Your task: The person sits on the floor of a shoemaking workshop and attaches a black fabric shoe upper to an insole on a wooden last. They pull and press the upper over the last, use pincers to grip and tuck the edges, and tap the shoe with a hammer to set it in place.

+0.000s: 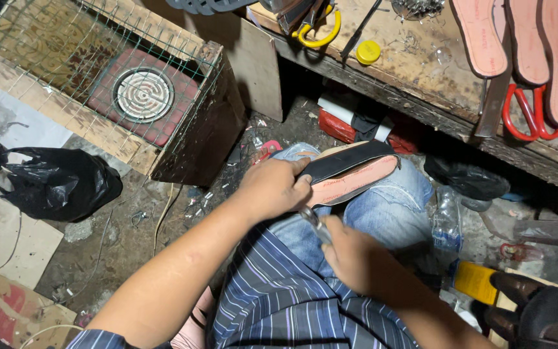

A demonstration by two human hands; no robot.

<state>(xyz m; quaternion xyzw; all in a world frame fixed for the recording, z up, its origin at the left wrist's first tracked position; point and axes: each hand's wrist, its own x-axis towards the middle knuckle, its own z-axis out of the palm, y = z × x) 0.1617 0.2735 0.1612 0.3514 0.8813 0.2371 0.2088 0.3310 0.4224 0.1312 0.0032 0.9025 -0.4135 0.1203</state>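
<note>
Fingers [295, 169] of your left hand [272, 187] are clamped on the near end of a shoe sole [350, 173], thumb on top, pinning it against your knee. That sole is pink with a black upper layer lying over it, and it rests across your lap on the blue jeans [389, 210], its far end pointing toward the tabletop [421, 71]. Your right hand [353, 255] is closed around a slim metal tool [314, 223], whose tip meets the sole's edge just below your left thumb.

Up on the tabletop, a row of pink soles [537, 45] lies side by side, with red-handled scissors [527, 113] just beneath them. A yellow-handled tool [321, 32] and a small yellow lid [368, 52] sit near the tabletop's left end.

To your left on the floor stands a wooden box [214, 123] covered with wire mesh, a round coil heater [143, 95] inside it. A black plastic bag [59, 181] lies near the box. A clear plastic bottle [447, 220] lies beside your right knee.
</note>
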